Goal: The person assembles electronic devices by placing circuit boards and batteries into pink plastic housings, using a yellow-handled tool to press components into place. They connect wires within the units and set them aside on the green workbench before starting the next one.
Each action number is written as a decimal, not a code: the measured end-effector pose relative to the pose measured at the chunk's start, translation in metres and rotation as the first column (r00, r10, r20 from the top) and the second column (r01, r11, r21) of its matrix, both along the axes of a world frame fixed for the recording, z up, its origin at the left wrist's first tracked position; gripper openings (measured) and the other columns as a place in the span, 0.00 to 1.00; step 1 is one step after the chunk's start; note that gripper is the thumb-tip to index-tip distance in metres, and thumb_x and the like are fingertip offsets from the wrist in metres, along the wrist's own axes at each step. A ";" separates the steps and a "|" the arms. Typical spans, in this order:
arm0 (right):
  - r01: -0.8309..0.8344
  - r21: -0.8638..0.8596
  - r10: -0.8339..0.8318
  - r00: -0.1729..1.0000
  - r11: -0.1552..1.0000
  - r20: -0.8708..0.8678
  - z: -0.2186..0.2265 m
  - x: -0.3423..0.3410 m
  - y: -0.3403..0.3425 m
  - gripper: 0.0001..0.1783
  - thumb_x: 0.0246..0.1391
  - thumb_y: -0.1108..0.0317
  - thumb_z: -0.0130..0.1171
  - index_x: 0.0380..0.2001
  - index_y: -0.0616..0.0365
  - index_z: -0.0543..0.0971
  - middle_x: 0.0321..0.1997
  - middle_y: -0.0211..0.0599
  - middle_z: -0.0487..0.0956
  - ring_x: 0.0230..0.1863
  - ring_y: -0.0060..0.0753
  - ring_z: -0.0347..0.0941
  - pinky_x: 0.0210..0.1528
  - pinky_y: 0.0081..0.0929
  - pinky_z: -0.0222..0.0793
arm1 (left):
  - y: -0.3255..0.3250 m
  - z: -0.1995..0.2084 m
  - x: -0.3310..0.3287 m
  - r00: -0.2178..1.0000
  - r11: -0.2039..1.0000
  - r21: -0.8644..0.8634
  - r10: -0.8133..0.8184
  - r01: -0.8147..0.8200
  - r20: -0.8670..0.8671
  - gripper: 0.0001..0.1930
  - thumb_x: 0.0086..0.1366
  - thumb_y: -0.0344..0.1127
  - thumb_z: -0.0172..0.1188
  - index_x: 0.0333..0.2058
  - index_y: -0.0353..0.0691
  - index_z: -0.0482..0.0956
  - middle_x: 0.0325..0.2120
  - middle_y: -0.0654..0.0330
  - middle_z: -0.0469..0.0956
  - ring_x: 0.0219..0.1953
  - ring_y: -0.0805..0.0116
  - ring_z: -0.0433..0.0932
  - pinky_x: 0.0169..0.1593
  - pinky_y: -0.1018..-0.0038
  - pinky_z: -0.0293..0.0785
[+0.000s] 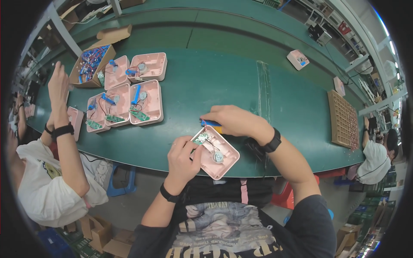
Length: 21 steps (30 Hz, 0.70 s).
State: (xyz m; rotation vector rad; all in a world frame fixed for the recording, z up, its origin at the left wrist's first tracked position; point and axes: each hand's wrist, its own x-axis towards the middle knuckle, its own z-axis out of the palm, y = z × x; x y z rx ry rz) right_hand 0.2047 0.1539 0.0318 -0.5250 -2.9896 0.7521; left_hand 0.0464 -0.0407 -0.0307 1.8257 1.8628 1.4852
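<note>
A pink plastic case [226, 154] sits tilted near the table's front edge, its open side up. Inside it are a round silver part [218, 157], thin wires and a green circuit board [201, 138] at the upper left corner. My left hand [184, 160] grips the case's left wall, fingers by the board. Over the far rim, my right hand [237, 121] is closed on a blue cylindrical battery [211, 123] with wires. Below those fingers shows a yellow-orange piece [218, 129], its kind partly hidden. A dark object [254, 148] lies under my right wrist.
Several pink cases [158, 103] with blue batteries and boards stand at the left. Behind them is a cardboard box [111, 55] of blue batteries. A co-worker's raised hand [58, 86] is far left. Another pink case [297, 59] and a divided cardboard tray [340, 116] are on the right.
</note>
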 end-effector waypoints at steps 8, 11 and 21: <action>0.234 -0.340 -0.226 0.972 0.911 0.064 0.042 0.025 -0.015 0.25 0.53 0.65 0.72 0.56 0.56 0.82 0.41 0.42 0.83 0.36 0.46 0.81 0.43 0.39 0.78 | 0.001 0.000 0.001 1.000 1.000 0.022 0.020 -0.020 -0.007 0.05 0.59 0.25 0.70 0.30 0.34 0.81 0.38 0.50 0.81 0.39 0.48 0.81 0.41 0.59 0.77; 0.339 -0.446 -0.342 0.936 0.828 0.078 0.044 0.036 -0.056 0.24 0.51 0.68 0.72 0.53 0.57 0.82 0.40 0.42 0.82 0.34 0.44 0.80 0.41 0.37 0.78 | -0.001 0.003 -0.001 0.999 0.999 0.007 0.036 -0.036 0.000 0.05 0.59 0.25 0.70 0.31 0.34 0.81 0.38 0.50 0.81 0.39 0.48 0.81 0.41 0.59 0.77; 0.301 0.123 -0.293 0.953 0.946 -0.076 0.013 0.022 -0.089 0.20 0.52 0.71 0.73 0.49 0.60 0.83 0.35 0.44 0.78 0.35 0.50 0.78 0.39 0.42 0.77 | 0.001 0.002 0.000 1.000 1.000 0.001 0.031 -0.031 0.005 0.05 0.59 0.25 0.70 0.31 0.34 0.81 0.39 0.51 0.81 0.39 0.48 0.80 0.42 0.60 0.78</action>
